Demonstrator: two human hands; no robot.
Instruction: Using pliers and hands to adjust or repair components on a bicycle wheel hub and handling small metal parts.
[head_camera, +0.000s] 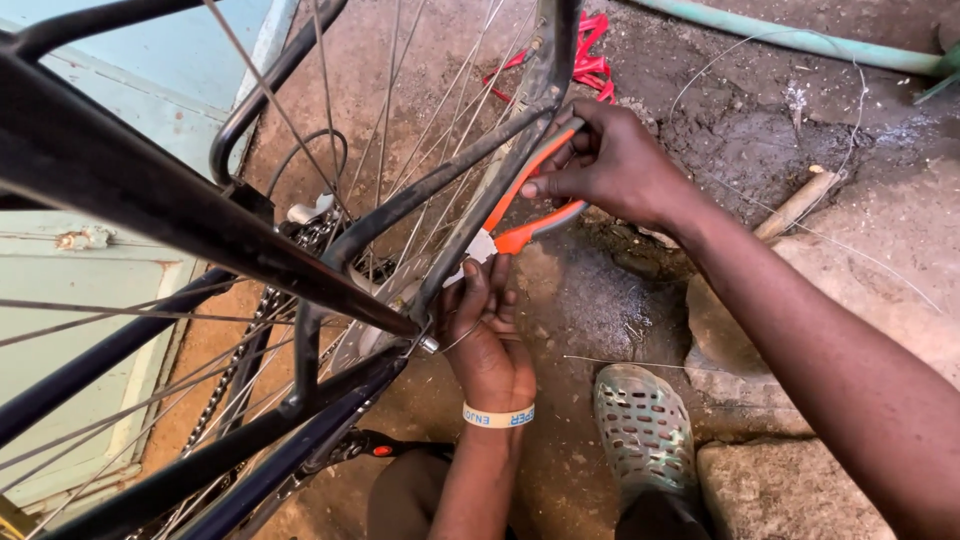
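a pale blue painted door (120, 270) fills the left edge, behind the black steel bicycle frame (150, 190) and its thin silver wheel spokes (400, 110). a greasy chain (235, 385) runs down beside the frame toward the lower left. at the wheel's axle, the left hand (487, 335), wearing a pale printed wristband (498, 416), reaches up from below; its grip is closed, fingertips pinching a thin wire (455, 340) just beside the axle nut (428, 344). above it, the orange-handled pliers (525, 205) point down toward the hub, their metal nose just above the left fingers. the right hand (610, 165) has its grip wrapped tight around both pliers handles, squeezing them together, next to a black frame stay. below, a pale green perforated clog (645, 425) rests on the brown dirt floor (600, 300). a wooden stick (795, 205) lies to the right, and a green hose (800, 40) crosses the top right corner.
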